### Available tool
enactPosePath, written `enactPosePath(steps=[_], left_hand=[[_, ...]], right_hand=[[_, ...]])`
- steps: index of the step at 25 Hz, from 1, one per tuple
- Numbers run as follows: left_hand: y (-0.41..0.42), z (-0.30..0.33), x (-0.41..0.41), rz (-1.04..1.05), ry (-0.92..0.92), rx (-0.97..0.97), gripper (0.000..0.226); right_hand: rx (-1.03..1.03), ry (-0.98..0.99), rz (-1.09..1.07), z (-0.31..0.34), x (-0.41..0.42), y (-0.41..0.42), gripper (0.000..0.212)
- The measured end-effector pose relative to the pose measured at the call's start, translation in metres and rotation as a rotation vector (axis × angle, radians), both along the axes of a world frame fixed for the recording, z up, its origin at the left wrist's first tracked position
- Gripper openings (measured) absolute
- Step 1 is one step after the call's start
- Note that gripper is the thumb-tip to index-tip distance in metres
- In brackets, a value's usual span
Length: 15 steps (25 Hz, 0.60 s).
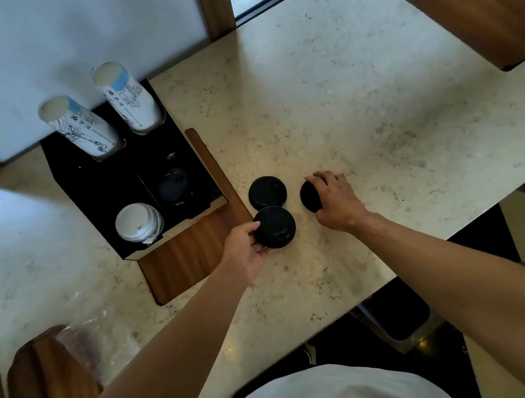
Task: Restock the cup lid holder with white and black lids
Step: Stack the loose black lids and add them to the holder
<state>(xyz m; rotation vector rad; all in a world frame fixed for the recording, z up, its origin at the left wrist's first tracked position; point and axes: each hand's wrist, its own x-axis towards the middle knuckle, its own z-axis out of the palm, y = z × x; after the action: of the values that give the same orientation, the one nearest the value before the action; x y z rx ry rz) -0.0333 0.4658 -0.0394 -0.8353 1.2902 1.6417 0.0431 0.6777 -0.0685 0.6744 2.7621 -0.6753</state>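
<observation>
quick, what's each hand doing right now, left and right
Left hand: fingers curled round the near black lid, holding it.
Right hand: fingers curled over the right black lid on the counter, gripping it.

Pale cream stone-look table (357,101): polished, faintly speckled and veined, soft sheen mid-frame. Inset brown wood panels (193,255), visible grain, satin finish, at centre-left and upper right. Black rectangular lid holder (101,184), left of centre: matt, smooth walls, raw pale edge along its lower rim. Three round black plastic lids (267,192) at centre: smooth, dull gloss. White plastic lids (138,222) stacked in the holder: smooth, semi-matt. Two white printed paper cup stacks (87,131), upper left: matt paper.
</observation>
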Motion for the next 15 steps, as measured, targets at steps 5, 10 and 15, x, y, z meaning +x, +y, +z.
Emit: enactPosePath(steps=[5, 10, 15], left_hand=[[0.001, 0.003, 0.003, 0.000, 0.017, 0.014, 0.031], [0.000, 0.009, 0.011, 0.000, 0.022, 0.072, 0.030], [-0.012, 0.016, 0.013, -0.010, 0.020, 0.144, 0.033]], right_hand=[[0.068, 0.142, -0.184, 0.012, 0.010, -0.011, 0.086], [-0.117, 0.322, -0.314, 0.029, 0.015, -0.057, 0.082], [-0.091, 0.367, -0.240, 0.031, 0.012, -0.099, 0.086]])
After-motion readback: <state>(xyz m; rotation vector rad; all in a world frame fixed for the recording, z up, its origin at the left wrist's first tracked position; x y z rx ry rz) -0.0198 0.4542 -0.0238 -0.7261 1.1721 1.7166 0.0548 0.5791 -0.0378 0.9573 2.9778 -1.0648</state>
